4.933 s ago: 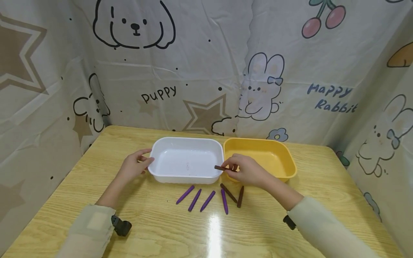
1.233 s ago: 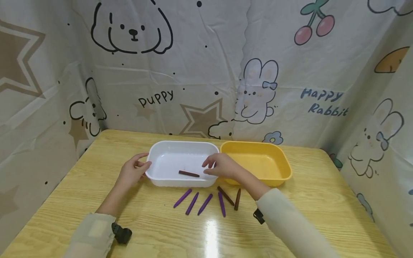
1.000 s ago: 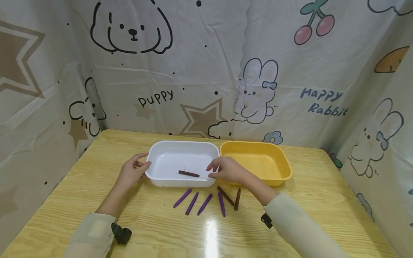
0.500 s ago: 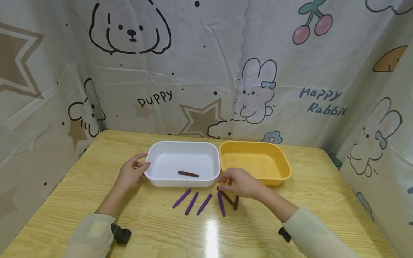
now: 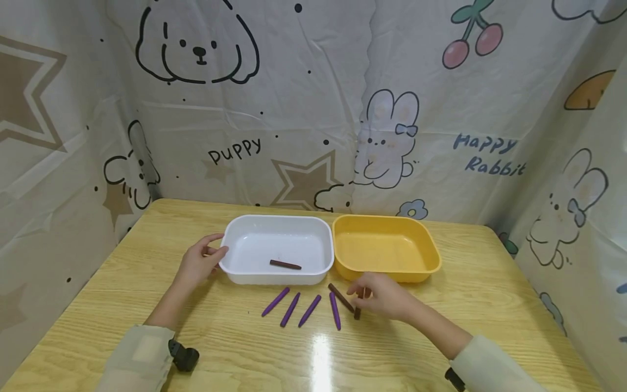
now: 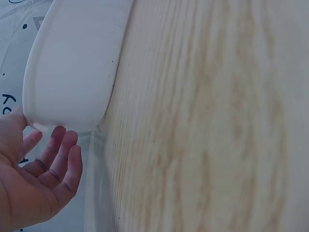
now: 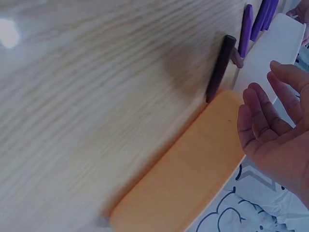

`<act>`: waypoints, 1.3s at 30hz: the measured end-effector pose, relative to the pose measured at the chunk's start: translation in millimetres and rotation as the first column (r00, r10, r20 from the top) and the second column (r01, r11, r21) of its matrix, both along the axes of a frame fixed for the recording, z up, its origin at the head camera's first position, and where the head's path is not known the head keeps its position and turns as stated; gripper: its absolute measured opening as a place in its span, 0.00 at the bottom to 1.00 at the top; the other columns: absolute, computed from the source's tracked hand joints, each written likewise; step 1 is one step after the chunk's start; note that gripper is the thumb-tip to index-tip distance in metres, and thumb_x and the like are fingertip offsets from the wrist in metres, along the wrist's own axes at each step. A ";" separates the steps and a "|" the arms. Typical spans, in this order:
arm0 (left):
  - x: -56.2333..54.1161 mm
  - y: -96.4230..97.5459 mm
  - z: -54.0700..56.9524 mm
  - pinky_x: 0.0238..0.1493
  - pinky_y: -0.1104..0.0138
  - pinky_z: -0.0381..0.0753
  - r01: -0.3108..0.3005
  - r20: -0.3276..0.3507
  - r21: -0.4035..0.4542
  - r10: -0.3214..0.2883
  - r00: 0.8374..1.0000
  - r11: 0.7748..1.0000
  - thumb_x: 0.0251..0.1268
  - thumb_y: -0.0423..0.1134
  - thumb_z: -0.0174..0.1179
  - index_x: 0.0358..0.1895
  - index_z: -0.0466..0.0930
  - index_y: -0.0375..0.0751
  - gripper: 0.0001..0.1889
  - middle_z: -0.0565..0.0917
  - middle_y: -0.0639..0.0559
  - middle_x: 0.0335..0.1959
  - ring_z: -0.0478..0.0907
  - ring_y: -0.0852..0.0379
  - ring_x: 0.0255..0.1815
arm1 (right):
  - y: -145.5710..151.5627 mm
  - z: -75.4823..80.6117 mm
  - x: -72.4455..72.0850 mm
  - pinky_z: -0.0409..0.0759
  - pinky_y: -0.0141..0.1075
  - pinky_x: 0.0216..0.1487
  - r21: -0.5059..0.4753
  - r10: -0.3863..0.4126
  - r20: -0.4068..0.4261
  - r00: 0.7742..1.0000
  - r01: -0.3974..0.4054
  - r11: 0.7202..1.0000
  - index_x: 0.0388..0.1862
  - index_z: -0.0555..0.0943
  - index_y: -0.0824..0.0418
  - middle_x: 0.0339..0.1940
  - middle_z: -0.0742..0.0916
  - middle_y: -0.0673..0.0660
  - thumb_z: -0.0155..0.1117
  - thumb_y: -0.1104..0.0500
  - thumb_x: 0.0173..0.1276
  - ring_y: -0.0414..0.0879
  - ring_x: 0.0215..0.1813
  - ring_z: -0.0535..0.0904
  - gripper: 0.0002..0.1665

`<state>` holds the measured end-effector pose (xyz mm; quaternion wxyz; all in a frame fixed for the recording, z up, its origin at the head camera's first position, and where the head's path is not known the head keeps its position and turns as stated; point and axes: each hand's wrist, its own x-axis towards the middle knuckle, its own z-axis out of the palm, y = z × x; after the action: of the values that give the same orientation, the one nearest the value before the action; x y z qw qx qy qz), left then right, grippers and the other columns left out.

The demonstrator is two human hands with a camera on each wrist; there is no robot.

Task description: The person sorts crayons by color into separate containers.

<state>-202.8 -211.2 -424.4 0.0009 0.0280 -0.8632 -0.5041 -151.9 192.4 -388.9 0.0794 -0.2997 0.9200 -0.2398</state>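
My left hand [image 5: 196, 264] holds the left end of the white tub [image 5: 281, 277], thumb over the rim and fingers at the outer wall. Inside the tub lies a brown crayon [image 5: 286, 264]. My right hand [image 5: 384, 296] hovers above the table in front of the yellow tub [image 5: 426, 269], fingers loosely curved and nothing between them. Below them is a second brown crayon [image 5: 358, 313], partly hidden in the head view; the right wrist view shows that crayon [image 7: 221, 67] apart from the fingertips. Another brown crayon [image 5: 340, 297] lies just left of it.
Several purple crayons [image 5: 309, 311] lie spread before the white tub, one purple crayon [image 5: 335, 311] close to the brown ones. The two tubs stand side by side on the wooden table [image 5: 235, 348]. A printed curtain [image 5: 294, 109] hangs behind.
The brown crayon that my right hand held earlier now lies in the white tub. That hand has since moved right and toward me, over the brown crayons. My left hand stays put.
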 end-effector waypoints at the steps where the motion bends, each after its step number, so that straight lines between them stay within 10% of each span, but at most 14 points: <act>1: 0.0 0.0 0.0 0.30 0.68 0.80 -0.001 0.000 0.001 0.001 1.000 1.000 0.67 0.47 0.55 0.66 0.65 0.40 0.27 0.80 0.38 0.40 0.79 0.59 0.28 | 1.7 -1.7 0.4 0.73 0.28 0.34 0.000 -0.001 -0.006 1.000 0.001 1.000 0.38 0.83 0.59 0.28 0.82 0.46 0.66 0.60 0.60 0.44 0.33 0.77 0.07; 18: -0.1 1.3 -0.7 0.30 0.67 0.80 -0.007 0.001 0.004 0.007 1.000 1.000 0.66 0.48 0.56 0.65 0.66 0.41 0.27 0.80 0.37 0.39 0.80 0.54 0.29 | 16.6 -28.2 4.4 0.77 0.39 0.45 0.056 -0.045 -0.168 0.985 0.055 0.997 0.38 0.84 0.57 0.36 0.83 0.49 0.67 0.64 0.56 0.44 0.41 0.77 0.10; 33: 0.2 1.1 -1.7 0.31 0.68 0.80 -0.025 0.012 0.017 0.025 1.000 1.000 0.66 0.48 0.56 0.65 0.67 0.43 0.26 0.79 0.40 0.38 0.79 0.55 0.29 | 17.4 -43.6 0.6 0.75 0.41 0.44 0.201 0.137 -0.462 0.876 -0.046 0.978 0.34 0.84 0.52 0.39 0.83 0.53 0.64 0.67 0.52 0.47 0.41 0.76 0.13; 39: 0.6 0.4 -2.3 0.31 0.67 0.80 -0.016 0.018 0.019 0.016 1.000 1.000 0.66 0.48 0.56 0.65 0.66 0.42 0.26 0.79 0.40 0.39 0.80 0.55 0.30 | 17.8 -43.0 0.5 0.72 0.39 0.41 0.246 0.162 -0.461 0.873 -0.050 0.968 0.31 0.83 0.49 0.36 0.83 0.49 0.69 0.61 0.52 0.44 0.41 0.75 0.08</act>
<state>-202.2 -210.8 -426.7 -0.0029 0.0394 -0.8581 -0.5119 -151.3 210.3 -431.9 -0.1030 -0.3886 0.9144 -0.0474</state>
